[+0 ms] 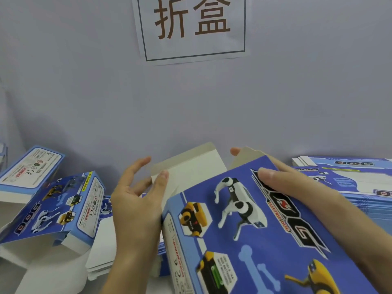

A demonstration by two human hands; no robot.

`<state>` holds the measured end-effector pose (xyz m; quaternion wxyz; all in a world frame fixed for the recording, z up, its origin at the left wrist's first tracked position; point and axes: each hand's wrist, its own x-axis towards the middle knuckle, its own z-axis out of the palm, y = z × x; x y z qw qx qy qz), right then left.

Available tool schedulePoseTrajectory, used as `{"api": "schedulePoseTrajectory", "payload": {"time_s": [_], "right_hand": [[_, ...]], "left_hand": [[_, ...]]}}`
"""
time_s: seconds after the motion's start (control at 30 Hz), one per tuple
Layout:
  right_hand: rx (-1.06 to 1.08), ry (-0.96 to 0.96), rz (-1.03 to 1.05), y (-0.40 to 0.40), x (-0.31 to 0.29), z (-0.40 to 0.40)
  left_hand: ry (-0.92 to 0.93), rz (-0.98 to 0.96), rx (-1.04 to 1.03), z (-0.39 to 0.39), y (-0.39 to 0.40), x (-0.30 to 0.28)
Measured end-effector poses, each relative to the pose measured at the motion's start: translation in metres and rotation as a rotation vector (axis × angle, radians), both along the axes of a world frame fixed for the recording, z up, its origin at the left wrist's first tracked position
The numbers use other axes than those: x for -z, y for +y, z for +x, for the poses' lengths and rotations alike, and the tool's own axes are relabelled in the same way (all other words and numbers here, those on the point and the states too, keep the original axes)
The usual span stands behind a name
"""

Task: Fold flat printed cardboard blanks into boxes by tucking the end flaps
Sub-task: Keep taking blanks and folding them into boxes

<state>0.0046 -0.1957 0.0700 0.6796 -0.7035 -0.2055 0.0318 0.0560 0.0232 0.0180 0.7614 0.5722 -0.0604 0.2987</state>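
Note:
A blue printed box (244, 225) with robot-dog pictures is raised in front of me, its far end unclosed. A white end flap (191, 168) stands up from that end. A smaller grey flap (247, 157) sticks up to its right. My left hand (137, 200) is at the box's left far corner, fingers spread and fairly straight, thumb against the white flap's near left edge. My right hand (294, 183) holds the box's right side, thumb flat on the printed top, a fingertip showing behind the grey flap.
Two folded boxes (53, 206) lie tilted at the left. Flat white blanks (101, 251) lie under my left forearm. A tall stack of printed flat blanks (356, 181) sits at the right. A wall with a paper sign (191, 28) rises close behind.

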Motion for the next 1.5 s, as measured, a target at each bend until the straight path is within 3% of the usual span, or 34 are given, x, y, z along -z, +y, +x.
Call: {"api": "schedulePoseTrajectory", "payload": {"time_s": [0.1,0.17,0.23,0.3,0.4,0.57,0.7,0.8,0.9,1.1,1.33,1.5], "right_hand": [[0.177,-0.107,-0.017,0.005,-0.005,-0.004],[0.292,-0.109,0.221,0.008,-0.012,0.003],[0.17,-0.157,0.384,0.013,-0.008,-0.005],[0.073,-0.242,0.316,0.009,0.004,-0.006],[0.182,-0.358,0.098,0.007,0.017,0.005],[0.369,-0.362,0.104,0.013,0.028,0.017],[0.203,-0.247,0.146,0.011,0.022,0.029],[0.137,-0.365,0.056,0.006,0.029,0.032],[0.327,-0.302,0.13,0.028,0.021,0.035],[0.349,-0.275,0.145,0.031,0.025,0.026],[0.381,-0.293,0.214,0.033,0.024,0.032],[0.333,-0.202,0.253,0.035,0.03,0.028]], "left_hand": [[0.038,0.017,0.073,-0.005,0.003,-0.012],[0.028,0.107,0.269,-0.011,0.003,-0.021],[0.018,0.279,0.391,-0.015,-0.004,-0.03],[0.002,0.407,0.381,-0.015,-0.012,-0.033],[-0.013,0.332,0.448,-0.018,-0.021,-0.023],[-0.025,0.222,0.47,-0.025,-0.019,-0.016],[0.027,0.273,0.542,-0.028,-0.017,-0.02],[0.005,0.259,0.437,-0.02,-0.022,-0.034],[-0.061,0.187,0.358,-0.022,-0.033,-0.031],[-0.016,0.031,0.192,-0.034,-0.039,-0.028],[0.002,0.088,0.034,-0.026,-0.036,-0.022],[-0.008,0.024,0.089,-0.026,-0.037,-0.019]]}}
